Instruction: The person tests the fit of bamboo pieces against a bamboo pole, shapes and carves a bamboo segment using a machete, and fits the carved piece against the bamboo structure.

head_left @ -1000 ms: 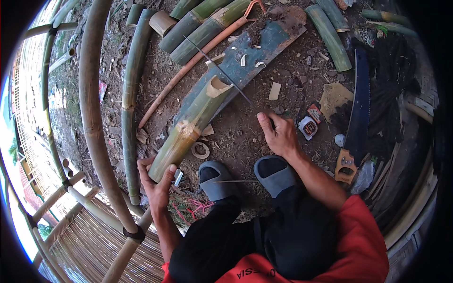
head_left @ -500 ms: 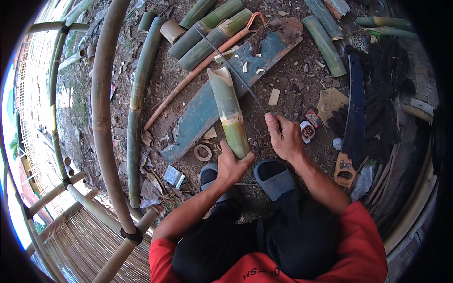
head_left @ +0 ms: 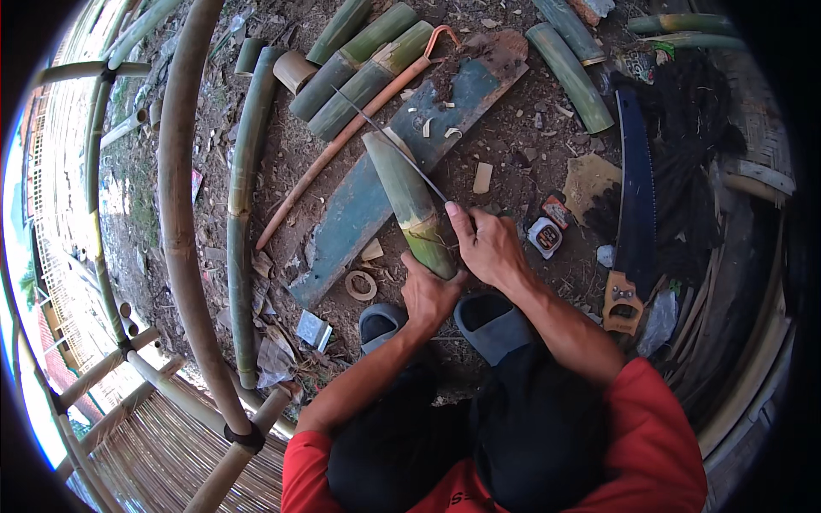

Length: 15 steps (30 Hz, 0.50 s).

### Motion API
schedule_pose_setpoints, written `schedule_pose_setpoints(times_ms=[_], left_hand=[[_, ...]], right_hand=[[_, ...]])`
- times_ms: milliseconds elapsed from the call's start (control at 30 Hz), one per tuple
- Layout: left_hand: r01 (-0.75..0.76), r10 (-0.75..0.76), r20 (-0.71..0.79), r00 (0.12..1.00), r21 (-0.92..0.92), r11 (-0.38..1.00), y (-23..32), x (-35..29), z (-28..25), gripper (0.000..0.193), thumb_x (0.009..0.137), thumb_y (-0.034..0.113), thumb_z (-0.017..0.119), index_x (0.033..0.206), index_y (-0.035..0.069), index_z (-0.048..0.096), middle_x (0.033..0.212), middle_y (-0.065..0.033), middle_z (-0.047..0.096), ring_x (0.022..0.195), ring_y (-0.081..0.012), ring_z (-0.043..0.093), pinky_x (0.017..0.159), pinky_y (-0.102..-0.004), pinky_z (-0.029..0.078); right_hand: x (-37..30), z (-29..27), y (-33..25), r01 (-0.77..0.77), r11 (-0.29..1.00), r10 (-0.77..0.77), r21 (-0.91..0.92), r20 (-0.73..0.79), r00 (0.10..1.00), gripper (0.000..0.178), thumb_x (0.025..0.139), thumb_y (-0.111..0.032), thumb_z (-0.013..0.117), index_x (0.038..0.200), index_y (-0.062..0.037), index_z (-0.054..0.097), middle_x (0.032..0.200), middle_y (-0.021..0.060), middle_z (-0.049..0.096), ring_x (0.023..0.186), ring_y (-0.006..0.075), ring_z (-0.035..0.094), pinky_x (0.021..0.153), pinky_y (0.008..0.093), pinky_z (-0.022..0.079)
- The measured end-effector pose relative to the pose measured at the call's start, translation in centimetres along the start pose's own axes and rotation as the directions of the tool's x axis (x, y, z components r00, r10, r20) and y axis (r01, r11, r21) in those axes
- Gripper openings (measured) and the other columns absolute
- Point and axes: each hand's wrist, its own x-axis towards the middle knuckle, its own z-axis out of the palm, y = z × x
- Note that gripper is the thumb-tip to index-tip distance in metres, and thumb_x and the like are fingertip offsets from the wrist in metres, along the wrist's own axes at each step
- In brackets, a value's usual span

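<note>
Dirt floor (head_left: 517,186), left hand (head_left: 430,295) gripping bamboo tube (head_left: 400,192), right hand (head_left: 493,250) clenching long blade (head_left: 376,128), dark lettering (head_left: 459,498) on shirt (head_left: 650,436), 6 o'clock

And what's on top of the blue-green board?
On the board lie pale shavings and dark dirt. The bamboo piece and blade cover part of it; what's beneath can't be seen.

dirt ground (head_left: 505,141), strewn with chips (head_left: 483,178). on it: blue-green board (head_left: 355,218) bearing pale shavings (head_left: 427,128); long orange pole (head_left: 329,152) alongside; green bamboo lengths (head_left: 355,96) beyond; tape measure (head_left: 545,238), bamboo ring (head_left: 361,297) near board; handsaw (head_left: 634,179) at right.
</note>
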Motion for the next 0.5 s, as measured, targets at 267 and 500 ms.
schedule_pose_setpoints(times_ms=[267,500], left_hand=[[-0.009,0.009,-0.007,1.000,0.007,1.000,-0.7,-0.2,0.2,0.082,0.075,0.036,0.084,0.127,-0.003,0.034,0.108,-0.0327,0.068,0.099,-0.0512,0.069,0.088,-0.0538,0.055],[-0.019,0.019,-0.018,1.000,0.000,1.000,-0.6,-0.3,-0.2,0.079,0.075,0.032,0.084,0.125,-0.002,0.034,0.108,-0.0328,0.067,0.100,-0.0512,0.069,0.089,-0.0551,0.054]], right_hand=[[1.4,0.4,0.4,-0.024,0.999,0.023,-0.032,-0.010,1.000,0.070,0.106,-0.059,0.048,0.087,0.0052,0.067,0.078,0.0329,0.067,0.082,0.0535,0.068,0.072,0.0575,0.052],[-0.4,-0.6,-1.1,0.075,0.989,-0.064,0.130,-0.082,0.995,0.067,0.106,-0.059,0.048,0.093,0.0034,0.070,0.079,0.0337,0.066,0.084,0.0533,0.068,0.072,0.0567,0.052]])
